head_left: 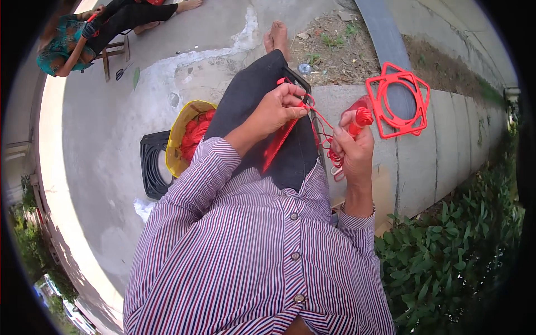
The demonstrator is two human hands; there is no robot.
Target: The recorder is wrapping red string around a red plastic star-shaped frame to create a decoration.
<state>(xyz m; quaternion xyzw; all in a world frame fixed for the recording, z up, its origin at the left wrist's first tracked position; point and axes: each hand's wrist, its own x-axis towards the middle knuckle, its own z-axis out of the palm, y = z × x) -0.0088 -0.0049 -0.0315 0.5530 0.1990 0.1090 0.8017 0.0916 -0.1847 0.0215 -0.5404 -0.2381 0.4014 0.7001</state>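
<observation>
My left hand (pixel 279 109), above my lap, has its thumb and fingers pinched on a red cord (pixel 319 114). The cord stretches across to my right hand (pixel 356 149), which is closed around a bundle of red cord (pixel 363 118) with a rounded top. Loops of loose cord hang beneath the right hand. Across my dark trousers lies a red strip of netting (pixel 278 148), partly hidden by my left hand and wrist. Next to it, a black frame (pixel 297 79) rests against my leg.
Left of my leg stand a yellow container (pixel 176 139) of red material and a stack of black frames (pixel 149 167). Red frames (pixel 384 106) lie at right, near leafy bushes (pixel 441 257). Another person (pixel 70 42) sits at the far left, near scissors (pixel 119 74).
</observation>
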